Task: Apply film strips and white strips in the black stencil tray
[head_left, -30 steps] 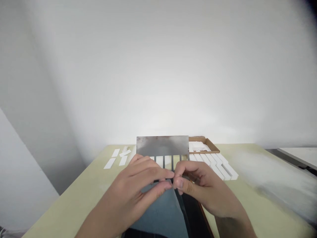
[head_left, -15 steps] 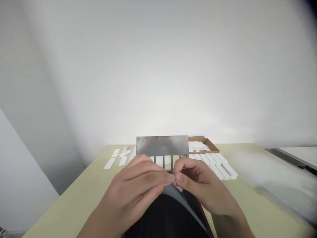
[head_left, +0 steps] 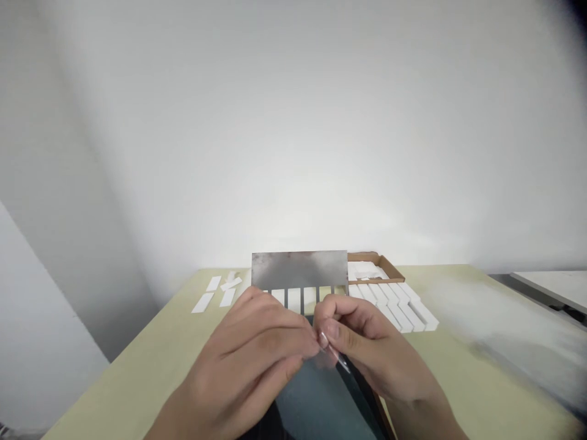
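Note:
My left hand [head_left: 261, 354] and my right hand [head_left: 367, 348] meet at the centre, fingertips close together. A thin clear film [head_left: 339, 362] with a bright glint shows at the right fingertips, its edge running down toward the lower right. The right thumb and index finger pinch it. My left fingers are pressed together on the same film, as far as I can see. Below the hands lies a dark panel [head_left: 270, 425] with a blue-grey sheet surface [head_left: 321, 397] over it. The left hand covers the panel's left part.
Behind the hands stands a grey metal plate [head_left: 300, 269] with slots below. To its right are a cardboard box [head_left: 389, 269] holding white pieces and a row of white blocks [head_left: 408, 308]. Several white strips [head_left: 202, 302] lie at left on the yellowish table [head_left: 151, 360].
The blue-grey surface under my hands has widened from a narrow curved band to a broad area. The film's glinting edge now shows more at the right fingertips. Both hands have barely moved.

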A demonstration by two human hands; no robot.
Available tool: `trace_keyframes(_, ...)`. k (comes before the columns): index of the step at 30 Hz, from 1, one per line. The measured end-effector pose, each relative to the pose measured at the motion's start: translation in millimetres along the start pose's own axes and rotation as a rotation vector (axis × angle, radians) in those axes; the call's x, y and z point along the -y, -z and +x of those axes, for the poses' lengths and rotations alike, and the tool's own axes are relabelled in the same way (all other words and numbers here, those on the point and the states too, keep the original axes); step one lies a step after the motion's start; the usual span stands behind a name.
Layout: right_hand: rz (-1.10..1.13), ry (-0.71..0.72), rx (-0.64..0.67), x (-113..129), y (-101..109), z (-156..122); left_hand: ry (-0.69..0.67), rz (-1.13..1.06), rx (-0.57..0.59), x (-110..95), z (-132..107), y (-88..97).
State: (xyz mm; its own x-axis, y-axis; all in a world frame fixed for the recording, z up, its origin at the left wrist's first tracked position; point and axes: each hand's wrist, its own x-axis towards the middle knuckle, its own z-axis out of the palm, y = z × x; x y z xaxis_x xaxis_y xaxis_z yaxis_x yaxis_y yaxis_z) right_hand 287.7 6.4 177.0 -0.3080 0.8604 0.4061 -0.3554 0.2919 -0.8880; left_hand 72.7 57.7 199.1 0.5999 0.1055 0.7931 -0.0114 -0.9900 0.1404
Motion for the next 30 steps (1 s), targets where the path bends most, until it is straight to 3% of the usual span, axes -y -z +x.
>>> trace_keyframes(4,-0.062,-0.002,-0.011,6,-3,-6,-0.002,-0.009,0.014,-1,-2,0.1)
trace_keyframes(12,-0.628,-0.028,-0.089,21,2,-30,0.021,0.052,0.006,-1,-5,-0.3)
trace_keyframes(17,-0.82,-0.044,-0.073,24,4,-41,0.032,0.074,0.009,0,-7,-2.3)
trace_keyframes(21,-0.816,-0.098,-0.093,35,-4,-42,0.016,0.11,-0.004,-1,-6,-1.9)
trace_keyframes(26,-0.622,-0.143,-0.142,49,-8,-46,-0.033,0.202,-0.188,-8,3,-5.0)
trace_keyframes(30,-0.57,-0.168,-0.164,50,2,-54,0.139,0.037,-0.193,-11,-2,-9.9)
